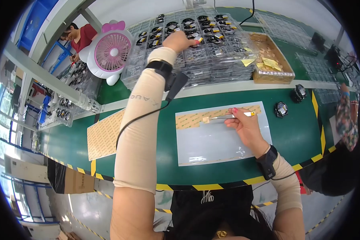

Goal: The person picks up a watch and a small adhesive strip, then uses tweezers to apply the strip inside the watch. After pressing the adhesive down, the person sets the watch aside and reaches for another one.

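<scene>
My left hand reaches far forward over the stacked clear plastic trays. Its fingers pinch together at the white-and-yellow tab of a small black coiled part in the top tray; the grip is partly hidden. My right hand holds metal tweezers above a white backing sheet. At the tweezers' tip is a small tan adhesive piece, beside the sheet's patterned tan strip. Two round black parts stand on the green table right of the sheet.
A pink-and-white fan stands left of the trays. On their right is a cardboard box with tan scraps. A patterned tan sheet lies under my left forearm. Striped tape edges the table. Other people sit at left and right.
</scene>
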A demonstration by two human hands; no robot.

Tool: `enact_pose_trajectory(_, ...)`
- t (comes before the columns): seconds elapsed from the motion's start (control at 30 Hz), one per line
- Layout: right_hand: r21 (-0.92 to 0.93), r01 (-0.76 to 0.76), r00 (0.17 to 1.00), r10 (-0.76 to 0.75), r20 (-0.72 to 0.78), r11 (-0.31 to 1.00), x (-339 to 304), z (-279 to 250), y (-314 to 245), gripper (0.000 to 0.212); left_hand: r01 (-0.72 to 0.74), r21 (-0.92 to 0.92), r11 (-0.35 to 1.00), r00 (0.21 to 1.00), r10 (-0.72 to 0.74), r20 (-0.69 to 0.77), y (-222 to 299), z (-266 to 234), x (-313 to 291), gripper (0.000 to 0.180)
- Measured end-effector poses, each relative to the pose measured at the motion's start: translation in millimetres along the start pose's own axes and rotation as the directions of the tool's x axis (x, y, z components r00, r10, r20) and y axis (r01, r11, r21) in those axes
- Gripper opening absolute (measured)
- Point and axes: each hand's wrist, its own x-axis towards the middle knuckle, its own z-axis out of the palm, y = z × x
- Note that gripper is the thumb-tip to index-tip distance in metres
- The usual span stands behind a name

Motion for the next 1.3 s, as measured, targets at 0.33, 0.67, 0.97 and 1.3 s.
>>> enact_pose_trajectory(0.33, 0.159, 0.076, 0.996, -0.082, 0.028, 0.984, 3.8, -17.5, -8.9, 0.019, 0.300, -0.889, 0.347, 0.920, 0.142, 0.366, 38.3, -20.0, -145.9, 0.032)
enact_pose_trajectory(0.67, -0.087, 0.157, 0.987, -0.160, -0.027, 0.984, 0.1, 3.6, 6.1, 0.018, 0.641, -0.612, -0.464, 0.767, 0.352, 0.536, 37.4, 72.7, -238.8, 0.038)
enact_pose_trajectory(0.97, -0.403, 0.154, 0.988, -0.138, 0.068, 0.902, -9.0, 12.9, 15.4, 0.012, 0.582, -0.631, -0.513, 0.811, 0.317, 0.491, 40.3, 73.9, -240.9, 0.037)
enact_pose_trajectory(1.3, -0.671, 0.645, 0.741, -0.515, 0.432, 0.366, -22.4, 14.9, 7.0, 0.014, 0.544, -0.757, -0.361, 0.839, 0.207, 0.504, 36.9, 73.9, -239.3, 0.036)
